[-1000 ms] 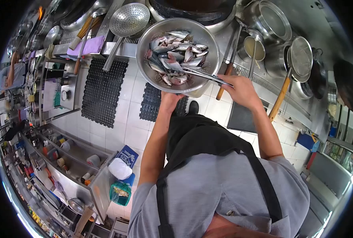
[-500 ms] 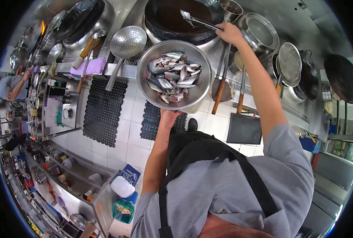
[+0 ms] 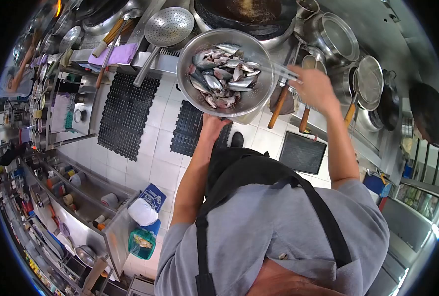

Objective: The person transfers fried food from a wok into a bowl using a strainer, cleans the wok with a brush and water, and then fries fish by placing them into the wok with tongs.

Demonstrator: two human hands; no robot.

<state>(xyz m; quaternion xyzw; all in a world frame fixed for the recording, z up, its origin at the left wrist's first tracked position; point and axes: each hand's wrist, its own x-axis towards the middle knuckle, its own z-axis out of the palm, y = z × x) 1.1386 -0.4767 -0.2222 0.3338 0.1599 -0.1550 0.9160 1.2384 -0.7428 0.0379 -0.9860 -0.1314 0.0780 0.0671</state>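
A wide metal bowl (image 3: 265,91) is filled with cut pieces of silvery fish (image 3: 224,74). My left hand (image 3: 213,128) grips the bowl at its near lower edge, the fingers partly hidden beneath it. My right hand (image 3: 313,89), blurred by motion, is closed around metal tongs (image 3: 286,73) at the bowl's right side. The tongs' tips reach over the rim toward the fish and are smeared. Just beyond the bowl sits a large dark wok (image 3: 219,15) of brown oil, with a pale frothy patch on its surface.
A perforated skimmer (image 3: 169,27) lies left of the wok. Metal pots (image 3: 335,39), wooden-handled tools and a mesh strainer (image 3: 369,81) stand to the right. Black mats (image 3: 129,116) cover parts of the tiled floor. A flame (image 3: 58,7) burns at far left, near another person's arm (image 3: 24,66).
My right hand has swung the tongs from over the wok back to the bowl. The silvery piece at their tips no longer shows there, and froth has appeared on the oil.
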